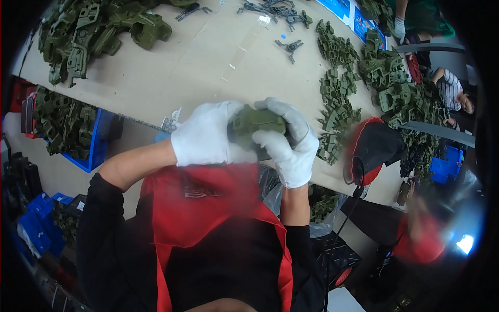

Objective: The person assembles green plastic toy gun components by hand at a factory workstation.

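Both my hands wear white gloves and meet in front of my chest, over the near edge of the beige table (197, 67). My left hand (208, 135) and my right hand (288, 140) together grip one olive-green moulded plastic part (254, 125). The part is mostly covered by my fingers, so only its top and middle show. My red and black top fills the lower part of the view.
Piles of olive-green plastic parts lie at the table's far left (99, 31) and along its right side (338, 88). Small grey parts (288, 48) lie at the far middle. A blue bin (96, 148) of green parts stands left. Other people work at right.
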A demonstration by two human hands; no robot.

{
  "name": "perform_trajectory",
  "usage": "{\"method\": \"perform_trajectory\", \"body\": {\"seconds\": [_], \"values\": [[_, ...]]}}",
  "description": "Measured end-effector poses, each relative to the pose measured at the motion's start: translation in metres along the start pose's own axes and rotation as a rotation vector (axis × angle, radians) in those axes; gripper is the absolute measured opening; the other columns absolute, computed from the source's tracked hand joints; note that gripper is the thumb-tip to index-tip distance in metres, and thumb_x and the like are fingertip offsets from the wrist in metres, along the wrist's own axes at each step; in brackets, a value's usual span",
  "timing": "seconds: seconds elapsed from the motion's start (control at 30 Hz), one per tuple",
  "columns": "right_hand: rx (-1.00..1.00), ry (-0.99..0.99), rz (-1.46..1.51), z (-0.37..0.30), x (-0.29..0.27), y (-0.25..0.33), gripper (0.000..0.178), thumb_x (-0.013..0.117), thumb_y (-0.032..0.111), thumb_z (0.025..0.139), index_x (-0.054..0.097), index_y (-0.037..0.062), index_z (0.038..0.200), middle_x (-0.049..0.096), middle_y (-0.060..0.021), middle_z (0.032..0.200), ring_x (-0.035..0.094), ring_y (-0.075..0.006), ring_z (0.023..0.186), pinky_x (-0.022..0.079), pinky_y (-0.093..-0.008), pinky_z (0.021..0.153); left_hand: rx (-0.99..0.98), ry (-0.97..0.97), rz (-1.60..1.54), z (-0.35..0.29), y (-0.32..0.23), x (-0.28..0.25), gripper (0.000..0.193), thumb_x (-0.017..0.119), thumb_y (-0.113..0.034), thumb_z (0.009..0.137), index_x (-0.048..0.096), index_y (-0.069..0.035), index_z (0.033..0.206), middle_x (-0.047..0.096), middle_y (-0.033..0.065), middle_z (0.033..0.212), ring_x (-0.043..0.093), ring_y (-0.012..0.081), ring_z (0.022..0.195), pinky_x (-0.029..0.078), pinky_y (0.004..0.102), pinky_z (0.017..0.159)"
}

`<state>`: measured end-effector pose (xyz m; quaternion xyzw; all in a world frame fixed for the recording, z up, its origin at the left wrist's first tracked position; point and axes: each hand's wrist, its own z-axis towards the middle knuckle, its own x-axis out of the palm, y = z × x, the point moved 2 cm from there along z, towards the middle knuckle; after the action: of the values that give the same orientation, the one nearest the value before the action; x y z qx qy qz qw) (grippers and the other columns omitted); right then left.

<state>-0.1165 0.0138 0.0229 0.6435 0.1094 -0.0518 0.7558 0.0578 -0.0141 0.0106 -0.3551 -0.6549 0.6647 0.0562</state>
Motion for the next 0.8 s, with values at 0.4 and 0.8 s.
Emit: {"method": "perform_trajectory", "body": {"seconds": [0.4, 0.8], "values": [[0.424, -0.042, 0.235, 0.011, -0.006, -0.012, 0.071, 0.075, 0.004, 0.072, 0.046, -0.0042, 0.136, 0.065, -0.013, 0.105, 0.062, -0.0148, 0.092, 0.051, -0.0276, 0.081, -0.286, -0.016, -0.478, 0.021, 0.016, 0.024, 0.076, 0.084, -0.007, 0.066, 0.049, 0.005, 0.133, 0.064, 0.0128, 0.115, 0.06, 0.0154, 0.103, 0.047, 0.0279, 0.091], [0.394, -0.088, 0.208, 0.013, -0.019, -0.012, 0.058, 0.074, 0.0, 0.076, 0.054, 0.0012, 0.131, 0.065, -0.0068, 0.099, 0.061, -0.012, 0.087, 0.05, -0.0263, 0.08, -0.147, 0.127, -0.699, 0.029, 0.003, 0.021, 0.069, 0.079, -0.012, 0.071, 0.05, 0.005, 0.132, 0.064, 0.0122, 0.115, 0.059, 0.0156, 0.107, 0.046, 0.0296, 0.095]]}}
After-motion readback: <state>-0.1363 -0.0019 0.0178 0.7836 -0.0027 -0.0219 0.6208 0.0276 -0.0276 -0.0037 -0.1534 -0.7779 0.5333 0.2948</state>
